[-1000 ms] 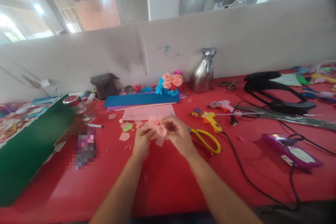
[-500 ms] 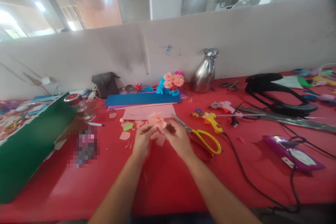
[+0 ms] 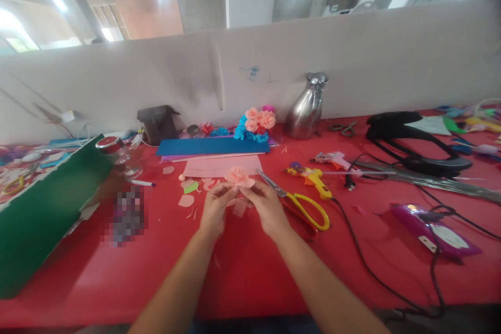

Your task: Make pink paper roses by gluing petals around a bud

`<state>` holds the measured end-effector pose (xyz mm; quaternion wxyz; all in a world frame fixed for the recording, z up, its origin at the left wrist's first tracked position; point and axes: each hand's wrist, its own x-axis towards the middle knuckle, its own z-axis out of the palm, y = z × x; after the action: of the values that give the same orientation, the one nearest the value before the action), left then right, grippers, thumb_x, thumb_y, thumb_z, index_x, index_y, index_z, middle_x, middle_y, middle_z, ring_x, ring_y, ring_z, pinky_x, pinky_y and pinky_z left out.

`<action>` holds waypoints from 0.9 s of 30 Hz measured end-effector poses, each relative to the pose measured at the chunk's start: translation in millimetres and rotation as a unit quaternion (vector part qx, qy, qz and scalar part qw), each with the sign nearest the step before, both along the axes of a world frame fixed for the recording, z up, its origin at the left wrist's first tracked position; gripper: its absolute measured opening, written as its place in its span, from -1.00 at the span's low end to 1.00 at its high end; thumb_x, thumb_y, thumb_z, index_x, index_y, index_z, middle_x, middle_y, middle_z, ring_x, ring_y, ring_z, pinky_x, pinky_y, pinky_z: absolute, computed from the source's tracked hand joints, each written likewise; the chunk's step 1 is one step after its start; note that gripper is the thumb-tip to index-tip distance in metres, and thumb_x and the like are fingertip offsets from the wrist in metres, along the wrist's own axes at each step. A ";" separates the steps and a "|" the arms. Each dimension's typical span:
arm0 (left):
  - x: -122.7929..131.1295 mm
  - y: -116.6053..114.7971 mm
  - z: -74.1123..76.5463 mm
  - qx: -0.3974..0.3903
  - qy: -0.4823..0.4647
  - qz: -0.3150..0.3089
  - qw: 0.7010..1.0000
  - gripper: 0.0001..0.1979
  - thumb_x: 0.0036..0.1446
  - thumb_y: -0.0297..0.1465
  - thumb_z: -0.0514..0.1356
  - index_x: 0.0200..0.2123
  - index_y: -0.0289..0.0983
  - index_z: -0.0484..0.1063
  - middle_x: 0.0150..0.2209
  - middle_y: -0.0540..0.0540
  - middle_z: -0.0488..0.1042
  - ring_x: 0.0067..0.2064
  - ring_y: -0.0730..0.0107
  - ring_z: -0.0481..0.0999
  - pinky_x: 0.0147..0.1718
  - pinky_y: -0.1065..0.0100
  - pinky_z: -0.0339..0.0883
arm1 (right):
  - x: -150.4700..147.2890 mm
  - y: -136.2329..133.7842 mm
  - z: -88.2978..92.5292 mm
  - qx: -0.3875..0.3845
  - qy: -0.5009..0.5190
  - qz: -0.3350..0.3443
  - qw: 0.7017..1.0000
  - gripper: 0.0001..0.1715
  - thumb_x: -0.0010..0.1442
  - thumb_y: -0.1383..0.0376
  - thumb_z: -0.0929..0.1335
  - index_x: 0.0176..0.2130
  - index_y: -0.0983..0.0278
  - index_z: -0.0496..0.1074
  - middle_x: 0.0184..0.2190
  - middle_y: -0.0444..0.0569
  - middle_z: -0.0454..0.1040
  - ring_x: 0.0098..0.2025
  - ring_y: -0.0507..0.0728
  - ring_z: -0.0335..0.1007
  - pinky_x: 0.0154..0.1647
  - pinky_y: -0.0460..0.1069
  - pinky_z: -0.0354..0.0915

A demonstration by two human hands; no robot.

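Observation:
A small pink paper flower [image 3: 239, 176] is held up above the red table [image 3: 250, 271], pinched from below by both hands. My left hand [image 3: 214, 211] grips its base on the left, fingers closed. My right hand [image 3: 266, 206] pinches the same base from the right. Loose pink petal cut-outs [image 3: 186, 200] and a green scrap [image 3: 191, 188] lie just left of my hands. A pink paper sheet [image 3: 223, 165] lies behind the flower. Yellow-handled scissors [image 3: 303, 205] rest beside my right hand.
A yellow glue gun [image 3: 313, 177] with a black cord [image 3: 364, 261], a steel jug [image 3: 307, 107], a bunch of finished paper flowers [image 3: 256, 122], blue sheets [image 3: 213, 146], a green board [image 3: 43, 214] at left, a purple device [image 3: 436, 229] and black bag [image 3: 415, 138] at right.
My right hand has come off the flower's top and dropped to its base; the flower now stands upright above both hands' fingertips.

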<state>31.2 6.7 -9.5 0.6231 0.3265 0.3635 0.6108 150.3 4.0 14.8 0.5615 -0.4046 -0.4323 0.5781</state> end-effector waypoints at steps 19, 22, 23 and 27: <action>-4.0 -3.9 12.4 0.011 0.024 -0.072 0.997 -0.84 -0.10 -0.34 0.34 -0.52 -0.34 0.51 -0.54 -0.06 0.50 -0.47 0.44 0.47 -0.40 0.41 0.30 | 0.6 1.2 -5.6 -0.009 0.067 0.064 0.996 -0.83 -0.08 0.19 0.48 -0.45 0.23 0.52 -0.53 -0.17 0.41 -0.49 -0.02 0.16 -0.44 -0.07 0.07; -2.5 -4.6 12.9 0.015 0.025 -0.029 0.999 -0.85 -0.13 -0.36 0.36 -0.49 -0.31 0.50 -0.53 -0.01 0.49 -0.48 0.47 0.45 -0.41 0.43 0.29 | -0.6 1.5 -6.7 -0.001 0.052 0.046 0.998 -0.79 -0.07 0.16 0.47 -0.43 0.23 0.51 -0.53 -0.17 0.38 -0.50 -0.01 0.13 -0.45 -0.06 0.08; -2.0 -4.7 13.2 0.019 0.027 -0.009 0.999 -0.84 -0.15 -0.37 0.37 -0.48 -0.30 0.50 -0.51 0.00 0.50 -0.48 0.49 0.45 -0.42 0.44 0.28 | -1.0 1.5 -7.0 0.001 0.045 0.039 0.998 -0.78 -0.06 0.14 0.47 -0.42 0.23 0.51 -0.53 -0.16 0.38 -0.50 -0.01 0.13 -0.45 -0.07 0.09; -0.1 -4.8 14.8 0.040 0.038 0.026 0.998 -0.83 -0.17 -0.38 0.39 -0.46 -0.29 0.51 -0.49 0.01 0.51 -0.45 0.50 0.45 -0.38 0.44 0.30 | -2.5 0.3 -6.3 0.012 0.011 0.020 1.000 -0.74 -0.04 0.11 0.45 -0.38 0.23 0.50 -0.48 -0.12 0.41 -0.43 0.03 0.20 -0.41 -0.06 0.14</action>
<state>31.1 1.8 5.3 0.5791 0.3648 0.3703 0.6281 147.9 4.3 8.5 0.5596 -0.3826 -0.4406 0.5885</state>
